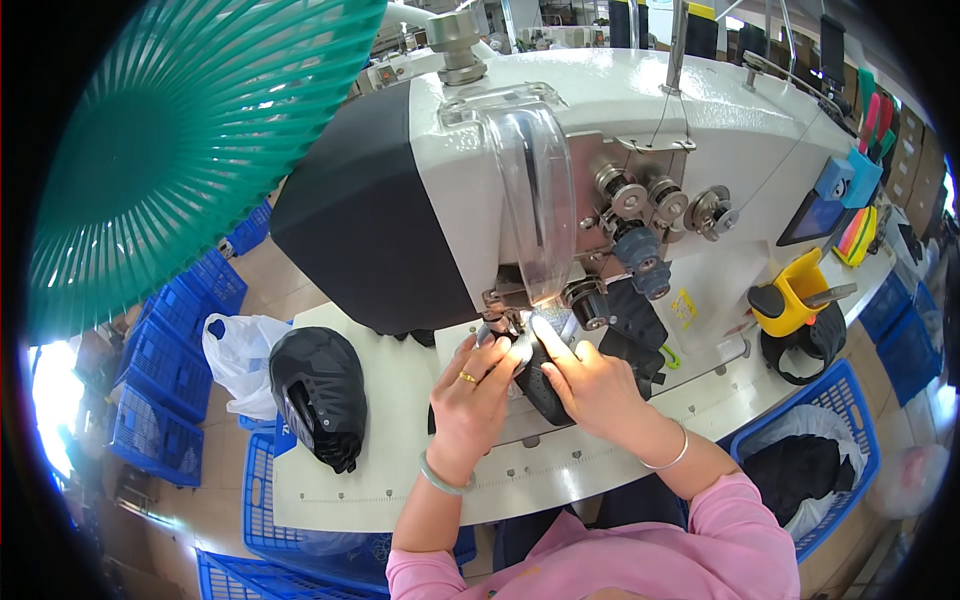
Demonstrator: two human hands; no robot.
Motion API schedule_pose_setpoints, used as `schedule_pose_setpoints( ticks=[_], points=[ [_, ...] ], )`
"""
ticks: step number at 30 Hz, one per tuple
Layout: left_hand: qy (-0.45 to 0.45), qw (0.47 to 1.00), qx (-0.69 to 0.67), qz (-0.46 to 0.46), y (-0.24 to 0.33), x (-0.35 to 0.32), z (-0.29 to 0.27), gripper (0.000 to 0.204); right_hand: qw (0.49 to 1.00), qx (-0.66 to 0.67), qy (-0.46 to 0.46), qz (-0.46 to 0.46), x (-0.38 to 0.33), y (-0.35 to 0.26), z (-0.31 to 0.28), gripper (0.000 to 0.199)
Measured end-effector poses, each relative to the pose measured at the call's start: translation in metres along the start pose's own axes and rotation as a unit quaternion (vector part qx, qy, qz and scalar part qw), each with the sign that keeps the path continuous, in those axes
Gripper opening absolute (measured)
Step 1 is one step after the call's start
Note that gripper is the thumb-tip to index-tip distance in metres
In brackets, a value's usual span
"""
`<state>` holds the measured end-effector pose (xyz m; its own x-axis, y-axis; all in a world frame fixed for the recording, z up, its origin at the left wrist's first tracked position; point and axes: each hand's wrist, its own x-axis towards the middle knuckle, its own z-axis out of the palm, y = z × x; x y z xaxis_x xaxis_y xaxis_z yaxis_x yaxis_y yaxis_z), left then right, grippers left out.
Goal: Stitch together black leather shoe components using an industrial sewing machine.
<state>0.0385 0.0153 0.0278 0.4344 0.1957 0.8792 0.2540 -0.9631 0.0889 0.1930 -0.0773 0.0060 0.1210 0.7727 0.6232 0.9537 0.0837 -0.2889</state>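
At the needle area [512, 318] of a large white sewing machine [610, 110], my two hands meet over a black padded piece [543, 392]. My left hand [470, 392], with a gold ring and a pale bangle, presses its bent fingers on the piece beside the presser foot. From the other side, my right hand [592, 388] grips the same piece, its index finger stretched toward the lit needle. Part of the piece is hidden under my fingers. A stack of similar black padded pieces [318, 395] lies on the table to the left.
A green fan guard [150, 150] looms at upper left. Blue crates [165, 430] stand on the floor; another crate [855, 400] holds black pieces at right. On the white table [390, 490] are a yellow holder [793, 295] and dark flat pieces [635, 325]. A white bag [240, 365] hangs left.
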Motion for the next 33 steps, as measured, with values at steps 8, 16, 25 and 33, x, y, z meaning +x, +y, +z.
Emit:
schedule_pose_setpoints(
  ticks=[8, 16, 25, 33],
  points=[
    [-0.006, 1.000, -0.017, 0.000, -0.007, -0.002, 0.002, 0.025, 1.000, 0.023, -0.009, -0.010, 0.000, 0.001, 0.005, 0.052],
    [0.010, 0.966, -0.173, -0.191, -0.012, 0.005, 0.001, 0.017, 0.998, -0.003, -0.061, -0.011, 0.004, -0.003, -0.006, 0.052],
    [0.001, 0.994, -0.108, -0.033, -0.012, 0.003, -0.003, 0.020, 0.998, -0.017, -0.060, 0.014, 0.003, -0.008, -0.002, 0.053],
    [-0.013, 0.997, -0.079, -0.010, -0.016, 0.005, -0.004, 0.022, 0.999, -0.019, -0.043, 0.017, 0.004, -0.011, 0.002, 0.053]
  ],
)
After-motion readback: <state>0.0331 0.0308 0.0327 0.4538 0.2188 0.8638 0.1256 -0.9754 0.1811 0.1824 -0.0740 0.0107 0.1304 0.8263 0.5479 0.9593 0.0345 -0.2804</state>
